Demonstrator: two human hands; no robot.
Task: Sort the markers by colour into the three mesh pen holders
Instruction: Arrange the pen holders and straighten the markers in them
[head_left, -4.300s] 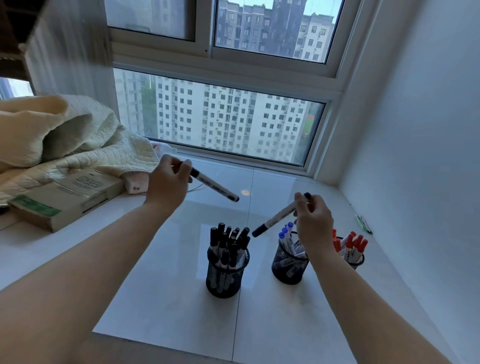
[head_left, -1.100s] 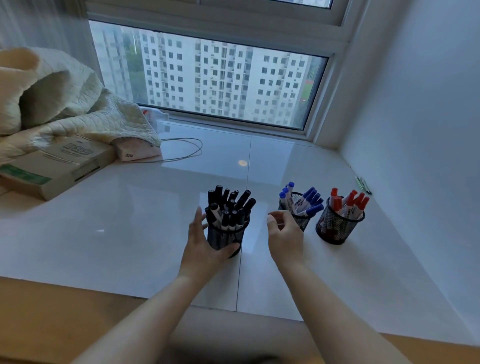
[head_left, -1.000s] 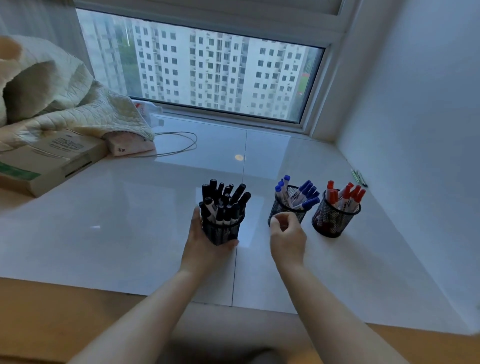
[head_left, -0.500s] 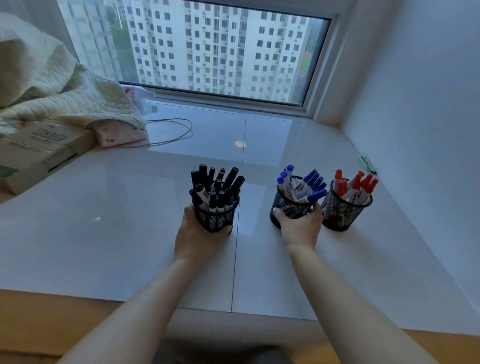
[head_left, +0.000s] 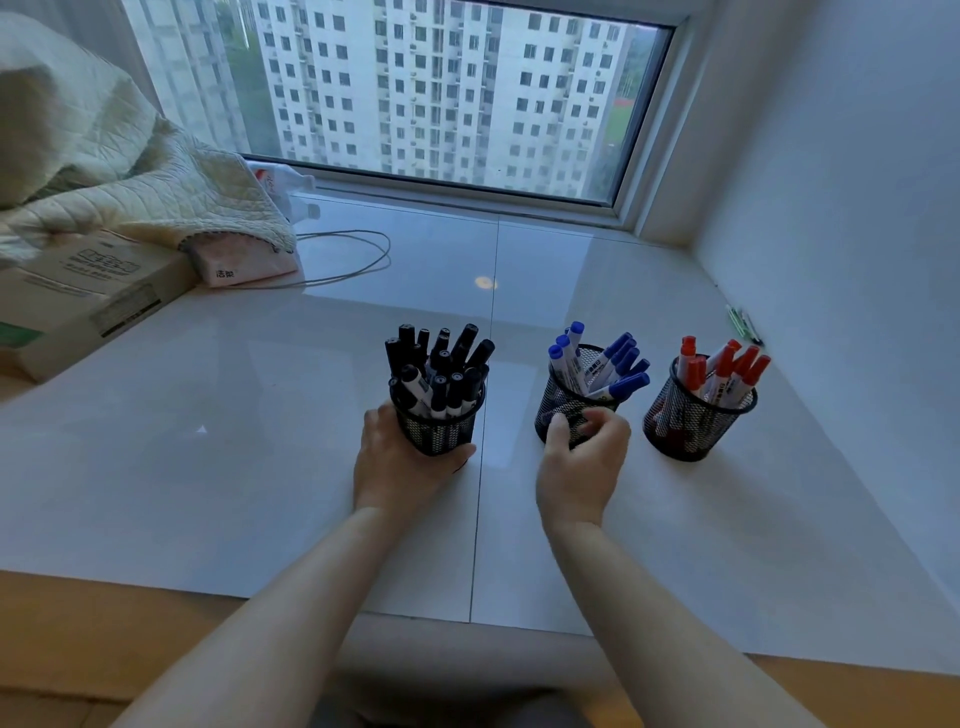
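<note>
Cupping the black-marker holder, the left hand sits mid-sill.

I look down at a glossy white sill below a wide window facing pale tower blocks. A plain white wall stands to my right; daylight glints off the tiles.

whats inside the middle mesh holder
The middle mesh holder holds only blue-capped markers, caps up, leaning apart. Through the mesh their lower barrels show dimly; the right hand covers the holder's near lower wall, so its bottom is hidden.
</note>
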